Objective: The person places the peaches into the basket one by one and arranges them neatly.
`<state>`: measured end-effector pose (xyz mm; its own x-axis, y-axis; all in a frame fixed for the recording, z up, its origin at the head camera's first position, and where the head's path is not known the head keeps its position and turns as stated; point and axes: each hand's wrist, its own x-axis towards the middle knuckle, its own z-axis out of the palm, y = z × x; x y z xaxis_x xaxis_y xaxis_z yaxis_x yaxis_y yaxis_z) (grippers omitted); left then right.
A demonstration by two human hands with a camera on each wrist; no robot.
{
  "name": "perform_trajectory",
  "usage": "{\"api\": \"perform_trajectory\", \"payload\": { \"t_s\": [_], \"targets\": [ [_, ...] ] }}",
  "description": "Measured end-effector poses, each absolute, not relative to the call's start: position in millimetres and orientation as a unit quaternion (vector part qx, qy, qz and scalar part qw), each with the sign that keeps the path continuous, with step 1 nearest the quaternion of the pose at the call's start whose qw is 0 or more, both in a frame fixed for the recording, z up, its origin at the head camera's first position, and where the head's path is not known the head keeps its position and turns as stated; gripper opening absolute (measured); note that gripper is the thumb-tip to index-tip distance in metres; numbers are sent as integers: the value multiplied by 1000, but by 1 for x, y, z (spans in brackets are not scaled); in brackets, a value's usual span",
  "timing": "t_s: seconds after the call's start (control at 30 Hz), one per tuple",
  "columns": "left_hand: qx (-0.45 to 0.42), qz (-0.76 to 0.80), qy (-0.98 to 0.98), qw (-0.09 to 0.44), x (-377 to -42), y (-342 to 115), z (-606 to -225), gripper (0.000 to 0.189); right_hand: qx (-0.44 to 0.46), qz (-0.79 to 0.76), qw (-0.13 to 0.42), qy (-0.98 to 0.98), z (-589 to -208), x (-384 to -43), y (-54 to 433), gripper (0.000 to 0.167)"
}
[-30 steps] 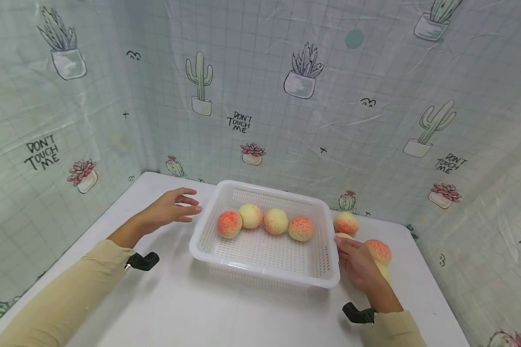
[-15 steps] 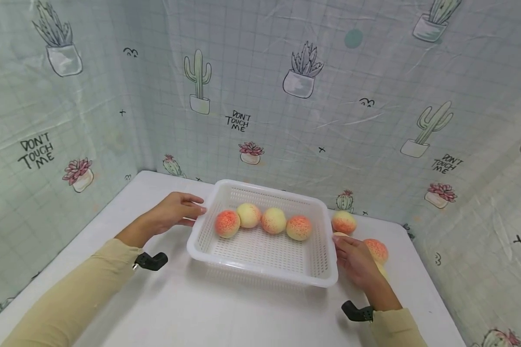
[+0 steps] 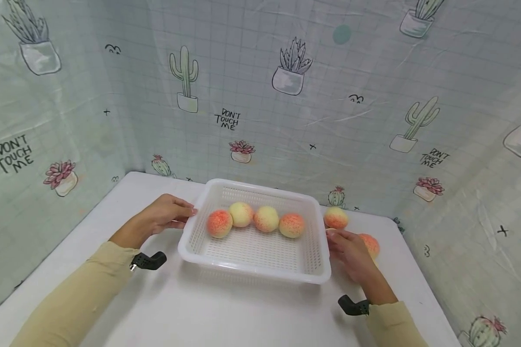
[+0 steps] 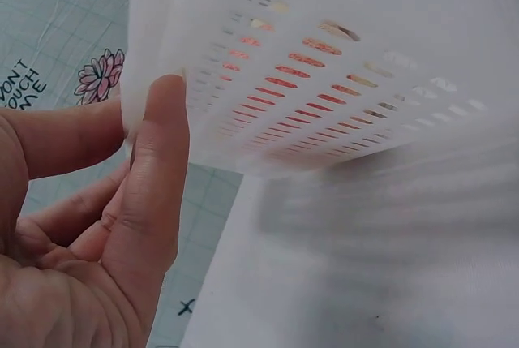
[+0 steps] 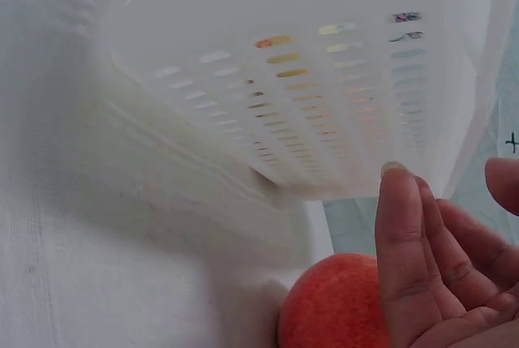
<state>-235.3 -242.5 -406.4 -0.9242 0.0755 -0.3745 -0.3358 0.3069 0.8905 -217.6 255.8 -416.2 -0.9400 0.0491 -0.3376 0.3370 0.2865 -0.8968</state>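
Two hands, white plastic basket [image 3: 252, 246] btwn, long axis running approx L–R, hand to hand. My L hand [image 3: 165, 214] pinches it at one short end; my R hand [image 3: 351, 253] is at the other, thumb & fingers apart, contact unclear. Slotted walls; 4 round, speckled peaches [image 3: 266, 219] inside, loose ones [image 3: 335, 218] nr my R.

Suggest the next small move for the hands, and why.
Probably close the right hand on its end of the white basket: the left hand pinches the opposite end, but the right wrist view shows the right hand's fingers apart, not pinching.
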Motion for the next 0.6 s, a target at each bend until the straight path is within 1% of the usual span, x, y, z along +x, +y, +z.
{"api": "perform_trajectory", "payload": {
  "t_s": [0.2,0.37,0.47,0.6],
  "targets": [
    [-84,589,781,189,-238,-244,-407,54,98,-571,98,809,-405,-213,262,55],
    [-95,603,768,195,-237,-246,-409,54,79,-546,79,830,-396,-212,271,63],
    [-92,622,753,196,-237,-246,-411,53,88,-528,68,842,-392,-210,279,67],
    [-85,632,745,196,-237,-244,-413,51,108,-527,50,841,-387,-205,292,67]
  ]
}}
